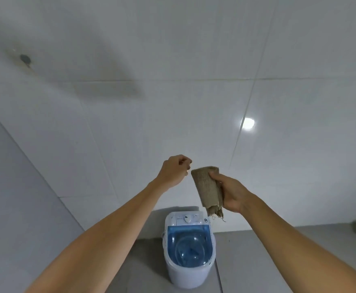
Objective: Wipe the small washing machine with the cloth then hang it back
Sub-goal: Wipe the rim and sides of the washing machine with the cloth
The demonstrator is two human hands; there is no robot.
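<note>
the right hand (233,194) holds a coarse, tan-brown woven cloth (207,191) raised in front of the white tiled wall (130,123), its grip closed around the bunched middle with the thumb pressed on the front face. a frayed end with loose threads hangs below the hand. the left hand (174,172) is just beside the cloth's upper corner, not touching it, fingers curled loosely inward and holding nothing i can see.

the small white washing machine with a clear blue lid (188,246) stands on the grey floor (257,261) against the wall, below both hands and well apart from the cloth.

the cloth looks light, soft and limp, rough enough not to slip; it should fold over whatever it hangs from. taking it by the upper corners would likely spread it flat, while a wad in the palm suits wiping. the frayed edge may snag or shed threads. a small dark round fitting (25,58) sits high on the wall at left; whether it is the hanger i cannot tell.
</note>
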